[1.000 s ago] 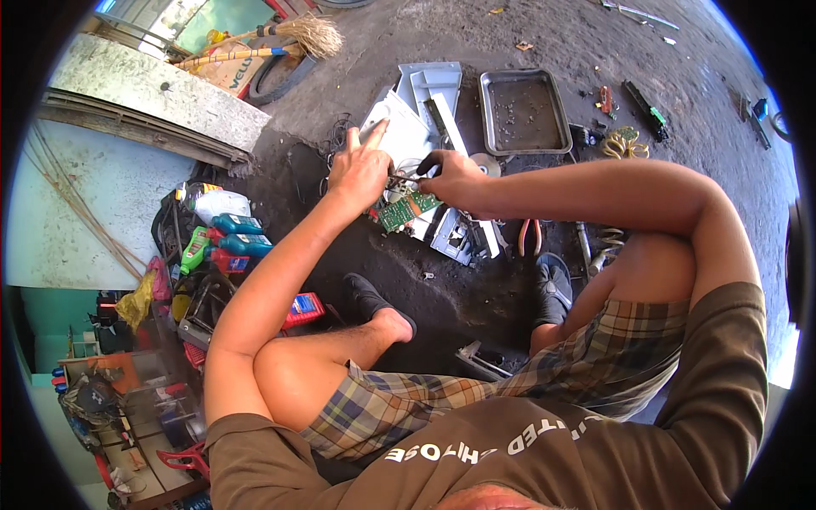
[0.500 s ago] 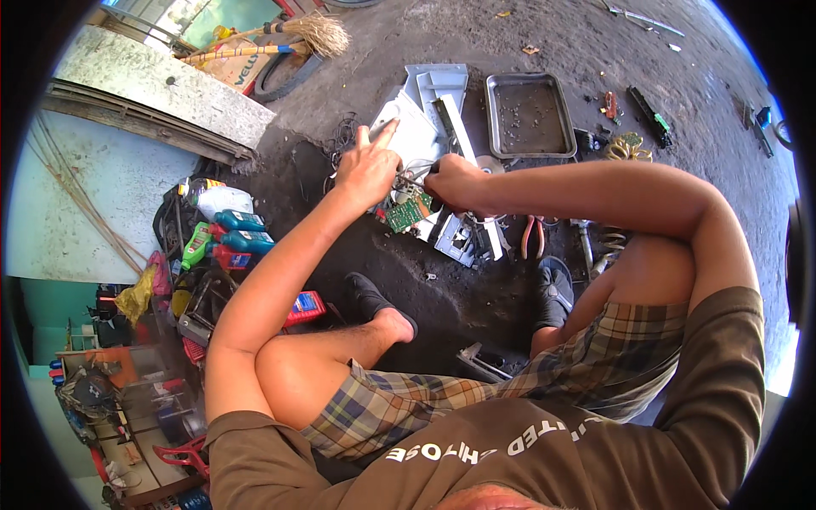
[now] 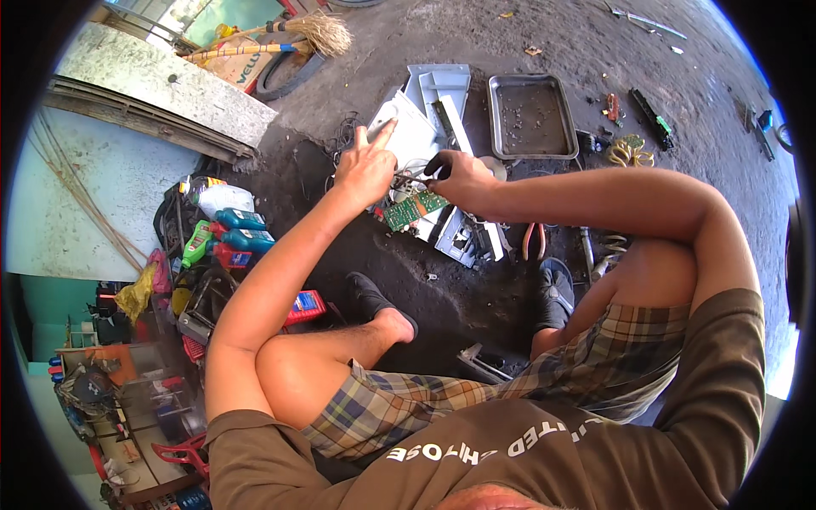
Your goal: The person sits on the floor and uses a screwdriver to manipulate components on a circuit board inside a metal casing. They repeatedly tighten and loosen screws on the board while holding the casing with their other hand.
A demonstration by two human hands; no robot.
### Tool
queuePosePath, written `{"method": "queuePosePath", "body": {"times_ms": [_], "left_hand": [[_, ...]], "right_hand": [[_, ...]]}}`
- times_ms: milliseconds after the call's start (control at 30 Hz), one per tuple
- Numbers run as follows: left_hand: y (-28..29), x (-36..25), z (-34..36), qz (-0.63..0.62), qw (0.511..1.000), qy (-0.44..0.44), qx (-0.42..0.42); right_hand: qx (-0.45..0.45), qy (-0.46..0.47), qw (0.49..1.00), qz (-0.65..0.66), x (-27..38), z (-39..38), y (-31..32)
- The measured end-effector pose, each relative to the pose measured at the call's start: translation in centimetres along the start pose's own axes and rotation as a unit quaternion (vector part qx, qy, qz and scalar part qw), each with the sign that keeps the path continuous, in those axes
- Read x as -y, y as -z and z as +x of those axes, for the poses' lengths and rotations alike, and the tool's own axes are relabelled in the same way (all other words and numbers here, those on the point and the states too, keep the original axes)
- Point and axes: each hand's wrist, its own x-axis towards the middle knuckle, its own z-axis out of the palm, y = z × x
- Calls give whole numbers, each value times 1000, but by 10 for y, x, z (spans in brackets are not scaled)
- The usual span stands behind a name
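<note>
On the ground in front of me lies a partly dismantled device with a white and grey plastic casing (image 3: 410, 127). My left hand (image 3: 365, 172) rests on the casing's left side, fingers stretched out and lying on it. Closed in my right hand (image 3: 466, 182) is a dark-handled tool that looks like pliers (image 3: 439, 167). Its jaws point left toward my left fingers, among wires and small parts; what they touch is too small to tell. Just below them a green circuit board (image 3: 415, 210) lies tilted. White strips and a grey plastic part (image 3: 456, 241) are near my right wrist.
A dark metal tray (image 3: 533, 155) with small bits stands beyond my right hand. Red-handled pliers (image 3: 534, 241) and a brass-coloured coil (image 3: 631, 151) lie to the right. Plastic bottles (image 3: 242, 229) crowd the left. A broom (image 3: 319, 36) leans at the far left.
My right hand has shifted slightly and turned, so more of the tool's dark handle shows. The green circuit board has tilted a little. My left hand has barely moved.
</note>
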Motion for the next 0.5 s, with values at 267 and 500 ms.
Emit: {"method": "queuePosePath", "body": {"times_ms": [267,500], "left_hand": [[3,-8,0,8,1000,2,-22],[6,-8,-1,48,998,25,37]], "right_hand": [[91,-203,969,104,12,5,5],[64,-75,992,83,19,-15,13]]}}
